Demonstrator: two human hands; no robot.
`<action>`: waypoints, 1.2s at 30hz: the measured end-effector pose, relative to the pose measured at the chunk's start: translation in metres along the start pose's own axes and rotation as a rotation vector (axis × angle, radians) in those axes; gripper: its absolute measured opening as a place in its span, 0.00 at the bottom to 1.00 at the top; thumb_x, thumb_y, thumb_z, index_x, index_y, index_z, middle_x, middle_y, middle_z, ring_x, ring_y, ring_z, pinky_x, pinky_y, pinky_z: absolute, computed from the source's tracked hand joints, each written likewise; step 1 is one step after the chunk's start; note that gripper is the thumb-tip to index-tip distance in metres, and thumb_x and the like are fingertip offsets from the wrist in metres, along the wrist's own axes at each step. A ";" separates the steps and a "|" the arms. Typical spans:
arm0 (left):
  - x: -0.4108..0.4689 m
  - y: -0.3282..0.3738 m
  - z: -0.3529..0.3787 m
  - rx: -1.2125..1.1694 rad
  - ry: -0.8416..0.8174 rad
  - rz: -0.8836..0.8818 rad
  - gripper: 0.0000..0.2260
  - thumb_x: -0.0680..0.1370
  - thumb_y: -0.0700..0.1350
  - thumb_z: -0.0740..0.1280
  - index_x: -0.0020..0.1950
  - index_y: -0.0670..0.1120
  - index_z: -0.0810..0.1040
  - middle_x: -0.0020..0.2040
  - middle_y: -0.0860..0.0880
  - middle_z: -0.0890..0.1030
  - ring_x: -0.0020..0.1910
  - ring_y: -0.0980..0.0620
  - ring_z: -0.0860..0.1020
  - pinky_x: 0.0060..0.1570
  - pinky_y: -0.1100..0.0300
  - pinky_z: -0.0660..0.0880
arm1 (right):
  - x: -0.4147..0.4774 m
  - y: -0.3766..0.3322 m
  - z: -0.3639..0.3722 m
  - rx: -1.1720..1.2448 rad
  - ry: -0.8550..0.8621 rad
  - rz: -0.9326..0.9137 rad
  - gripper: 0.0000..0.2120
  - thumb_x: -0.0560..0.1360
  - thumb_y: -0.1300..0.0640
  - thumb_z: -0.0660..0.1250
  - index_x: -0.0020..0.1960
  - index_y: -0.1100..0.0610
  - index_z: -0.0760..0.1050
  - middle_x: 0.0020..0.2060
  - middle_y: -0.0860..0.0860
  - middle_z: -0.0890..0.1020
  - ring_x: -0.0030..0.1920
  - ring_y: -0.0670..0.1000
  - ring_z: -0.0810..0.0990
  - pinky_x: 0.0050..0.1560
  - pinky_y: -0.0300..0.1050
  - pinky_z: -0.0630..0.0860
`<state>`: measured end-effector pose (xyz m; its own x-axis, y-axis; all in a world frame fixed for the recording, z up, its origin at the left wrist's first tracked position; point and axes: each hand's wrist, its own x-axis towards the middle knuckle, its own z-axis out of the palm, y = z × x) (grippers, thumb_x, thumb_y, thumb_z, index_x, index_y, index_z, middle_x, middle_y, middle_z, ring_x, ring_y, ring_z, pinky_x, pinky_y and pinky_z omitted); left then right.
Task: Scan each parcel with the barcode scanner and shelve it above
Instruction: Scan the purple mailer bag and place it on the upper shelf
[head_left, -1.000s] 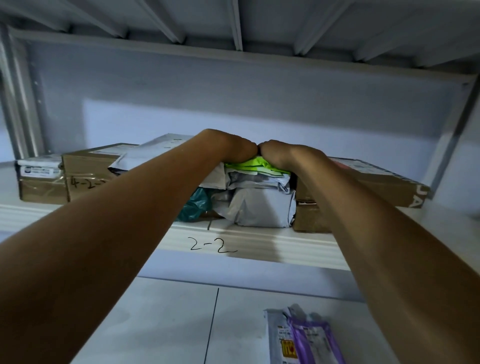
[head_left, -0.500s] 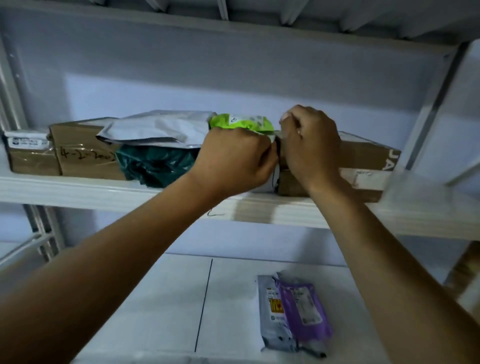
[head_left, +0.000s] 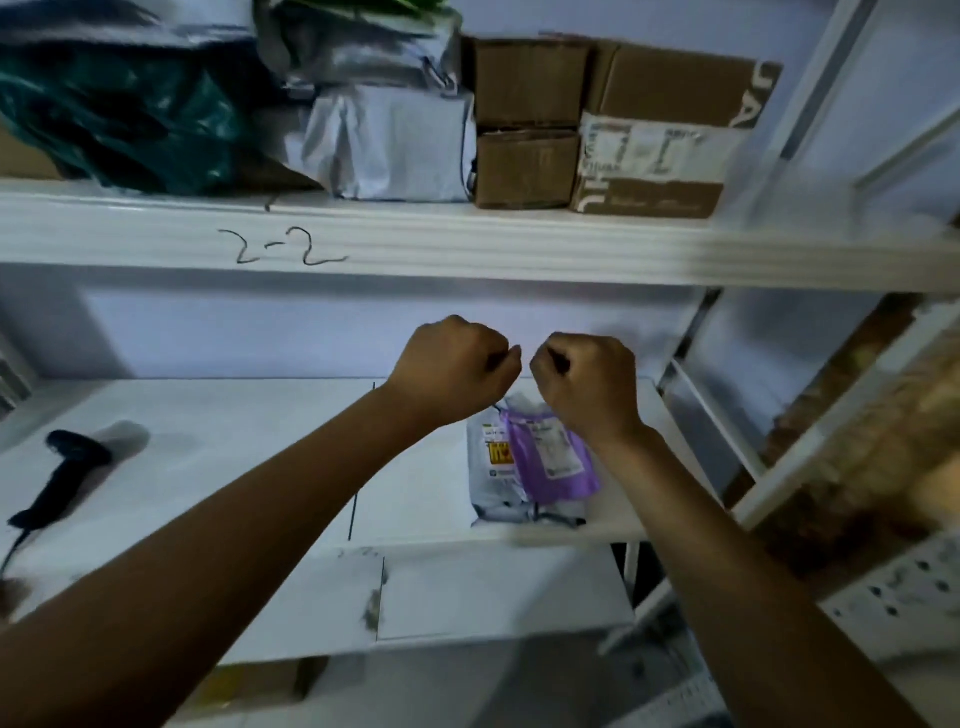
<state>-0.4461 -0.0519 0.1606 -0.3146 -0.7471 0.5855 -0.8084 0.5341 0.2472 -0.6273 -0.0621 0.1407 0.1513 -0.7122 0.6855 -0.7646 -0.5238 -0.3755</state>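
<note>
wall (head_left: 249, 332): pale bluish, plain | upper shelf (head_left: 467, 249): white, marked "2-2" | lower shelf (head_left: 234, 467): white | light: dim

What we find
Upper shelf (head_left: 467, 244) holds bags (head_left: 389, 140) and boxes (head_left: 524, 124); lower shelf (head_left: 234, 467) has a scanner (head_left: 62, 478) left, mailers (head_left: 524, 462) right.

Purple mailer (head_left: 553, 457) on grey mailer (head_left: 491, 467); black scanner (head_left: 62, 473); seemingly teal bag (head_left: 130, 114).

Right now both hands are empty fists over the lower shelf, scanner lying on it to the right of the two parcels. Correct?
One thing is off: the head view shows the scanner lying left of the purple parcel and grey parcel, not right. The rest holds: left hand and right hand are empty fists over the lower shelf.
</note>
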 end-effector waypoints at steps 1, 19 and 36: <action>-0.001 -0.002 0.014 -0.017 -0.116 -0.098 0.24 0.82 0.49 0.63 0.27 0.47 0.62 0.24 0.51 0.65 0.27 0.48 0.66 0.32 0.58 0.63 | -0.008 0.014 0.007 -0.017 -0.064 0.111 0.18 0.75 0.58 0.65 0.27 0.54 0.66 0.22 0.48 0.69 0.24 0.51 0.69 0.29 0.43 0.64; -0.038 -0.038 0.293 -0.752 -0.476 -1.251 0.07 0.78 0.38 0.72 0.54 0.42 0.79 0.51 0.40 0.83 0.49 0.38 0.85 0.47 0.45 0.85 | -0.118 0.250 0.126 0.282 -0.549 1.246 0.13 0.74 0.58 0.74 0.54 0.66 0.81 0.49 0.61 0.85 0.46 0.59 0.82 0.46 0.49 0.76; -0.022 -0.036 0.208 -1.124 0.070 -1.099 0.09 0.75 0.36 0.69 0.52 0.32 0.80 0.44 0.41 0.81 0.44 0.46 0.77 0.46 0.51 0.73 | -0.076 0.169 0.094 1.039 -0.130 1.034 0.07 0.75 0.68 0.69 0.47 0.58 0.81 0.46 0.57 0.85 0.45 0.56 0.82 0.46 0.52 0.79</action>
<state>-0.5141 -0.1367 -0.0221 0.2034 -0.9507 -0.2342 0.1619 -0.2033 0.9656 -0.7092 -0.1402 -0.0330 -0.0740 -0.9771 -0.1995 0.2101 0.1803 -0.9609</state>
